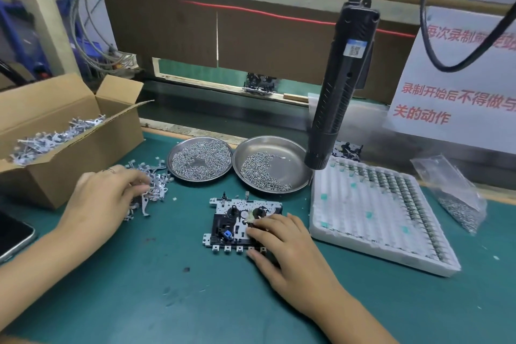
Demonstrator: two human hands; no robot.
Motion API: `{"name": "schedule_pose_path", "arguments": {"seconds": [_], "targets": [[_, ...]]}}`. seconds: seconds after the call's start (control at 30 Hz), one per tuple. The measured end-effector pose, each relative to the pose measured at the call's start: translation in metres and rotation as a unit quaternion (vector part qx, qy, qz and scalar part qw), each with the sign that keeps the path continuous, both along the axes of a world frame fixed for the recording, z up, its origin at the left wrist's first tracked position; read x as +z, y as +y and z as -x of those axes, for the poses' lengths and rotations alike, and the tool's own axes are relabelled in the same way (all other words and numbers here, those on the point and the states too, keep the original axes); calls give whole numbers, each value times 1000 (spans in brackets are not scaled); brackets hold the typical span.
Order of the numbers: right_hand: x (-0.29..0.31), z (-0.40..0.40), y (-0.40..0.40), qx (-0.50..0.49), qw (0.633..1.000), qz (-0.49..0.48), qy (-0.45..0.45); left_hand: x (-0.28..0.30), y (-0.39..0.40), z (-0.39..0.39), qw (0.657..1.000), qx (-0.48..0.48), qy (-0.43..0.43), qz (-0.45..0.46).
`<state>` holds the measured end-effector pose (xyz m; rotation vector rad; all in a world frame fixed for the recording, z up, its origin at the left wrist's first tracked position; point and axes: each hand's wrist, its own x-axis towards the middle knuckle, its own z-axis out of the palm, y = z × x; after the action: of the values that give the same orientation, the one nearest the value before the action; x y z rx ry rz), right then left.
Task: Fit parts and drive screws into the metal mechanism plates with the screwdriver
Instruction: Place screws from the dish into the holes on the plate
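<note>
A metal mechanism plate (227,218) with black parts and a small blue piece lies flat on the green mat at centre. My right hand (282,243) rests on its right half, fingers spread over the plate, thumb at its front edge. My left hand (103,198) reaches into a loose pile of small metal levers (156,179) to the left, fingertips curled onto one piece. A black electric screwdriver (335,86) hangs from above at the right, untouched. Two steel dishes of screws (199,160) (265,170) stand behind the plate.
An open cardboard box (55,131) of metal levers stands at the left. A white foam tray (374,212) of parts lies to the right, with a clear bag of screws (458,201) beyond it. A phone (14,234) sits at the left edge.
</note>
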<state>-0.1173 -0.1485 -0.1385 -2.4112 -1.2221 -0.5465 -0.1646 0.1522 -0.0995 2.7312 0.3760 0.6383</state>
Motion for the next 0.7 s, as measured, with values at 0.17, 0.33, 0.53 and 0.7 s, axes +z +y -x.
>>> {"name": "schedule_pose_path", "arguments": {"seconds": [0.17, 0.33, 0.53, 0.7], "targets": [[0, 0, 0, 4, 1000, -9, 23, 4, -4, 0, 990, -36, -73, 113], [0, 0, 0, 7, 999, -7, 30, 17, -4, 1, 978, -44, -94, 183], [8, 3, 4, 28, 992, -117, 39, 26, -34, 1, 926, -124, -104, 342], [21, 12, 19, 50, 881, -354, 310, 19, -97, -5, 846, -229, -116, 467]]}}
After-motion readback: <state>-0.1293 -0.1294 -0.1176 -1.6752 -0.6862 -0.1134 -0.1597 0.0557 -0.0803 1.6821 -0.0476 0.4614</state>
